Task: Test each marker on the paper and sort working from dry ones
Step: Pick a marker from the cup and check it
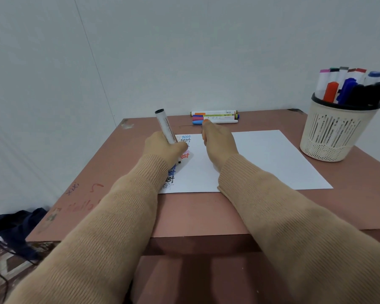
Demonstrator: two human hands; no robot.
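Two tan ribbed sleeves point(110, 233) reach in over the near edge of the pinkish-brown counter point(195, 216), and a dark bag point(11, 227) lies on the floor down to the left. On the counter's left part are faint red and dark scribbles point(83, 205). A white sheet of paper point(272, 159) lies flat beyond the near edge, with a column of the word "test" point(185, 138) in blue, black and red along its left side.

The left grip point(162, 145) is curled round a white-barrelled marker point(165, 126) (black at both ends), with its dark tip down on the paper among the written words and its top leaning away.

The right grip point(219, 143) stretches forward over the paper toward the far edge. A spot of orange shows at its fingertips, but I cannot tell whether it holds anything or how far it is open.

Just beyond it, a few markers point(215, 117) lie side by side by the wall. At far right, a cream basket point(336, 132) stands off the paper, full of upright markers point(351, 88).
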